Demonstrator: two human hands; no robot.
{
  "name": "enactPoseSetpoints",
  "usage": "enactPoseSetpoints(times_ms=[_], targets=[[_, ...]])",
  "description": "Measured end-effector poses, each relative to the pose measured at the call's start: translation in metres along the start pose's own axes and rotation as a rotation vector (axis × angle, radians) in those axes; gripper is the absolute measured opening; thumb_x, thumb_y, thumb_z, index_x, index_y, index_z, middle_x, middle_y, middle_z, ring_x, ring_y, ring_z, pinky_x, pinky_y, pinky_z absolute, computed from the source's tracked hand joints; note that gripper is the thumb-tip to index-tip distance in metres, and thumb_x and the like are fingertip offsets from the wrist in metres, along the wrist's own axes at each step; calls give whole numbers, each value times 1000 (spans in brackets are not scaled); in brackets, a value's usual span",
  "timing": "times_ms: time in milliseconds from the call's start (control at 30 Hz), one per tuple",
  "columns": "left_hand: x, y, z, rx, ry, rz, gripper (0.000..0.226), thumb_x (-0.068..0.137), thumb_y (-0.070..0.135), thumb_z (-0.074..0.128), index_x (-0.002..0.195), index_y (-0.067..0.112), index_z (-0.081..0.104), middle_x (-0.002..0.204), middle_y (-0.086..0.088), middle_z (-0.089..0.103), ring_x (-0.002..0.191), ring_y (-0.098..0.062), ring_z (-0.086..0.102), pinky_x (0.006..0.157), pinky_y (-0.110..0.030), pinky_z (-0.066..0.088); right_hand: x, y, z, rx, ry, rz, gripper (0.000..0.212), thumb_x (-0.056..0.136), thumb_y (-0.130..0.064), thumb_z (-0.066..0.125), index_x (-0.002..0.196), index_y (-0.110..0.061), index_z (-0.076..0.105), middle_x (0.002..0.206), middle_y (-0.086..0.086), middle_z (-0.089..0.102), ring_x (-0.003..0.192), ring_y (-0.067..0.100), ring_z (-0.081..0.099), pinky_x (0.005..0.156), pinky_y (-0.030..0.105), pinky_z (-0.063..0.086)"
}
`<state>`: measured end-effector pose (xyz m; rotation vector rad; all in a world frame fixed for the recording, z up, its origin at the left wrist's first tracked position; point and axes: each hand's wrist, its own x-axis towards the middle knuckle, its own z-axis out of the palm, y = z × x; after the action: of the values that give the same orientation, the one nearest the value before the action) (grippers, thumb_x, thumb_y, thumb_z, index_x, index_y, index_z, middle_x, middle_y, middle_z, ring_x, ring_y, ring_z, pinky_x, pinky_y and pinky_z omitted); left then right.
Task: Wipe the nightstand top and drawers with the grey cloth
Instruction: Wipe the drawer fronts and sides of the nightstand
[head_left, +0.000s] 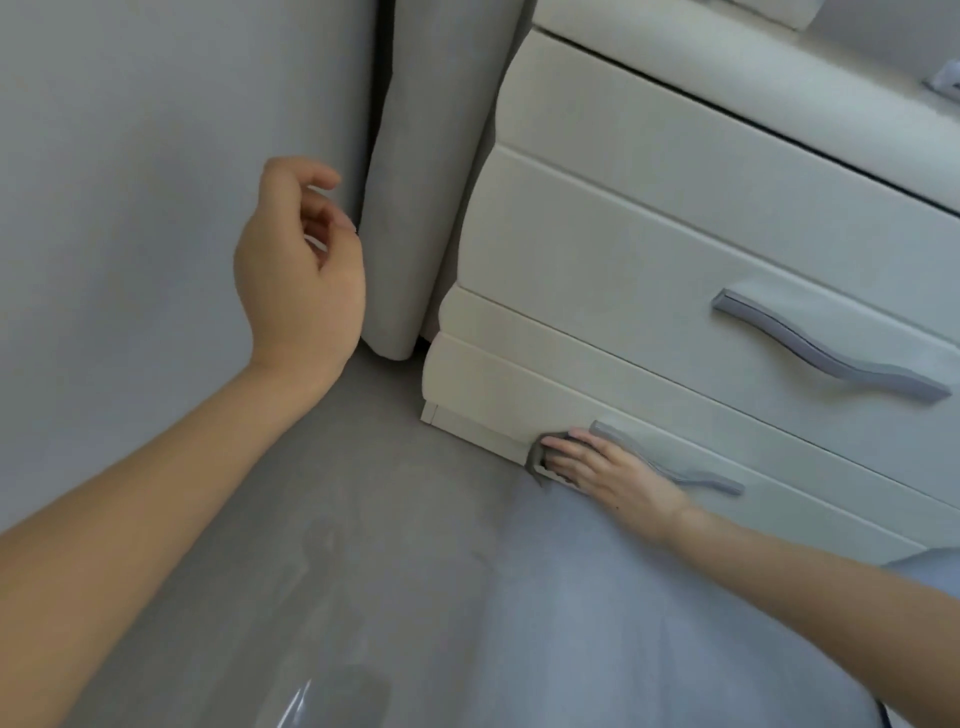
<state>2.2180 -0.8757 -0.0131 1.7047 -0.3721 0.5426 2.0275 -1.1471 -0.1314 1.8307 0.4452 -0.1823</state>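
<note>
Both hands are showing low beside the furniture. Right hand (602, 467) is lying flat with straight fingers, pressing the small crumpled grey cloth (536, 460) against the cream bottom drawer front (519, 389) at about 5 o'clock, close to that drawer's lower left corner and just above its bottom edge. Left hand (296, 270) is hanging in the air at about 9 o'clock, fingers loosely curled, holding and touching nothing.

Glossy grey floor (389, 545) is spreading across 6 to 8 o'clock, leaving open room beneath both forearms. Smooth pale grey wall (130, 156) is filling 10 o'clock. The cream nightstand (623, 249), with rounded, ribbed drawer fronts, is occupying 1 to 4 o'clock. Its left corner is standing just beside a grey fabric-covered rounded panel (415, 182) at 12 o'clock, a narrow dark gap running between them. One wavy matte silver-grey handle (826, 348) is sitting on the drawer above at 3 o'clock. A matching lower handle (696, 477) is crossing the bottom drawer, its left end lying just beside the right hand's fingers.
</note>
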Motion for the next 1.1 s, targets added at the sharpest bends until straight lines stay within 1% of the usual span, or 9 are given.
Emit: enactPoseSetpoints(times_ms=[133, 300, 400, 467, 567, 667, 800, 933, 1100], targets=[[3, 1, 7, 10, -22, 11, 25, 81, 8, 44, 104, 7, 53, 71, 17, 47, 64, 1, 45, 62, -15, 35, 54, 34, -44, 69, 178, 114, 57, 89, -31, 30, 145, -18, 29, 152, -3, 33, 144, 21, 19, 111, 53, -17], [-2, 13, 22, 0, -82, 79, 25, 82, 7, 43, 105, 8, 54, 76, 7, 51, 66, -2, 46, 66, -25, 39, 120, 47, -89, -7, 223, 146, 72, 92, -48, 36, 150, -18, 4, 160, 2, 7, 147, 25, 1, 117, 47, 0], [-11, 15, 24, -4, -122, 95, 24, 82, 8, 43, 101, 21, 50, 75, 15, 49, 67, -2, 46, 67, -27, 40, 74, 34, -56, -129, 102, 48, 70, 95, -43, 31, 149, -13, -3, 159, 6, 2, 146, 30, -2, 115, 49, -4], [-21, 15, 22, 19, -175, 119, 24, 82, 9, 44, 100, 24, 48, 75, 19, 47, 65, -1, 46, 64, -26, 39, 32, 21, -28, -284, 7, -60, 68, 97, -41, 27, 149, -9, -4, 159, 10, 0, 144, 38, -5, 107, 60, -11], [-31, 21, 24, 48, -210, 127, 25, 82, 9, 45, 105, 14, 54, 75, 22, 47, 61, 2, 44, 62, -27, 38, -6, 12, -4, -491, -103, -207, 72, 96, -44, 30, 149, -3, 3, 158, 15, 4, 141, 48, -4, 93, 79, -17], [-35, 42, 29, 36, -240, 183, 26, 80, 8, 44, 102, 20, 52, 75, 22, 47, 64, 0, 46, 62, -27, 38, -36, 2, 4, -643, -271, -334, 69, 93, -38, 40, 146, 0, 20, 155, 22, 13, 138, 55, 3, 84, 87, -12], [-43, 61, 32, 43, -294, 249, 27, 77, 6, 44, 103, 10, 52, 75, 17, 48, 68, -2, 45, 67, -33, 40, -107, -6, 40, -833, -241, -418, 68, 95, -35, 34, 143, 10, 18, 152, 31, 13, 122, 70, 0, 82, 88, -7], [-57, 70, 40, 143, -344, 292, 26, 78, 5, 46, 103, 8, 52, 83, -3, 57, 72, -14, 46, 71, -34, 40, -176, 2, 70, -723, -266, -361, 70, 98, -29, 34, 141, 17, 4, 153, 29, 6, 117, 69, -11, 93, 75, -9], [-72, 87, 51, 229, -425, 353, 27, 79, 5, 48, 106, 7, 53, 90, -10, 62, 82, -25, 54, 75, -37, 40, -233, -1, 80, -322, -429, -143, 70, 100, -25, 23, 127, 25, -18, 154, 26, -2, 125, 56, -22, 97, 62, -19]])
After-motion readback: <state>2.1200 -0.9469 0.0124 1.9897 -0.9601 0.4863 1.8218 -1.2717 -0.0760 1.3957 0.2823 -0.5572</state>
